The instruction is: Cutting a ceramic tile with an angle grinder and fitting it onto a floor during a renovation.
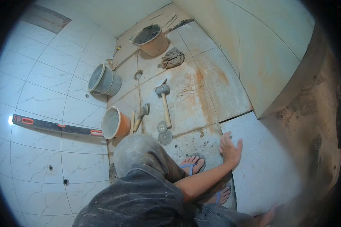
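My left hand (pixel 231 150) is at the left edge of a large pale floor tile (pixel 263 162), fingers spread and thumb apart, with nothing visible in its grasp. At the bottom right, my right hand (pixel 268 217) is by the near edge of the same tile. It is partly cut off and blurred, so its grip cannot be made out. The tile's far edge lies along the neighbouring laid tile (pixel 231 90), with a dark gap between them. My sandalled foot (pixel 193 164) is left of my left hand.
A mallet (pixel 165 104), a wooden-handled tool (pixel 141 118) and two round discs (pixel 165 137) lie on the floor. Buckets (pixel 119 125) (pixel 108 85) (pixel 155 43) stand to the left and far side. A spirit level (pixel 57 126) rests against the tiled wall. A crumpled cloth or sack (pixel 173 58) lies beyond.
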Action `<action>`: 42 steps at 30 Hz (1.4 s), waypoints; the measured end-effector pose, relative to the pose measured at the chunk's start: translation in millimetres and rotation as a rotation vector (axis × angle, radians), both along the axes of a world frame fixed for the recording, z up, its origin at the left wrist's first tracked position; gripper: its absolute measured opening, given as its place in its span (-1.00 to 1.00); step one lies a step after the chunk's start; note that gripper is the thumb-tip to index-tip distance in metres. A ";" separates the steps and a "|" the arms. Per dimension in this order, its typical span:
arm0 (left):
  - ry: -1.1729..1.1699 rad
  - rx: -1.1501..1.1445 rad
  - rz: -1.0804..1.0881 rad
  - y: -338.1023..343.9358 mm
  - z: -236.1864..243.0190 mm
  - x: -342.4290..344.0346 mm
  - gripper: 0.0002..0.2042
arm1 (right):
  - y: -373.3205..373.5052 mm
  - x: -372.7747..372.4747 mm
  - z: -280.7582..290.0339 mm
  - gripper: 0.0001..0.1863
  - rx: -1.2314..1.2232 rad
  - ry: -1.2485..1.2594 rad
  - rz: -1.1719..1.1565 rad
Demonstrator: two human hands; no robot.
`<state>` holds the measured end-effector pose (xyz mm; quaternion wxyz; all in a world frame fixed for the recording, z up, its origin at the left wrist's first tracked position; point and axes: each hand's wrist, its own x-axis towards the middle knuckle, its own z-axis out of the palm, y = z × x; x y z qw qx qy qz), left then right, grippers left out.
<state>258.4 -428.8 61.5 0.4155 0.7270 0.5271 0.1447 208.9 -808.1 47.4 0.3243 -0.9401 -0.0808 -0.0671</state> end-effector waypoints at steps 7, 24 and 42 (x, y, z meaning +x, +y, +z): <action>-0.368 -0.994 0.419 -0.3 -18.6 -40.0 -0.13 | 124.7 37.2 131.0 -0.45 0.932 0.663 -0.595; -0.378 -1.306 0.461 -54.3 -2.8 -119.7 -0.10 | 13.3 11.3 100.1 -0.08 0.973 0.802 -0.032; -0.451 -0.441 0.561 191.7 -18.8 -140.1 -0.33 | 263.2 15.2 19.5 -0.23 1.184 0.912 0.273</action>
